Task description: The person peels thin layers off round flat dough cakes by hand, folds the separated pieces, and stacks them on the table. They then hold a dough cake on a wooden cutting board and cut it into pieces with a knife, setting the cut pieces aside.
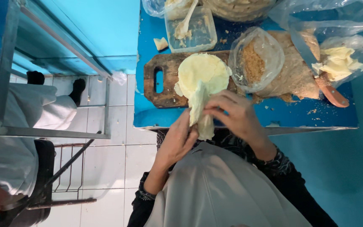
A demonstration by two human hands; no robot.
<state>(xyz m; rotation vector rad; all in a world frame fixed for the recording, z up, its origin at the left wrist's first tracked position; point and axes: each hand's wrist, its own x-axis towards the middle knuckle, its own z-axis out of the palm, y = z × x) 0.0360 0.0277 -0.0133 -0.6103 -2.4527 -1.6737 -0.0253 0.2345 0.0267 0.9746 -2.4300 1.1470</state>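
Head view: my left hand (177, 141) and right hand (236, 115) are both closed on a pale folded wrapper (201, 113), pinched between the fingers just off the near edge of the blue desk (248, 120). A round pale sheet (202, 71) lies on the wooden cutting board (160, 80) — the held piece touches or overlaps its near rim; I cannot tell which. Beside the board sit a clear bag of brown crumbs (255, 61), a plastic tub with a spoon (192, 29) and a knife (326, 90). Judgement: folding is under way; the next move calls for an even, gentle pinch, since the sheet looks thin and apt to tear.
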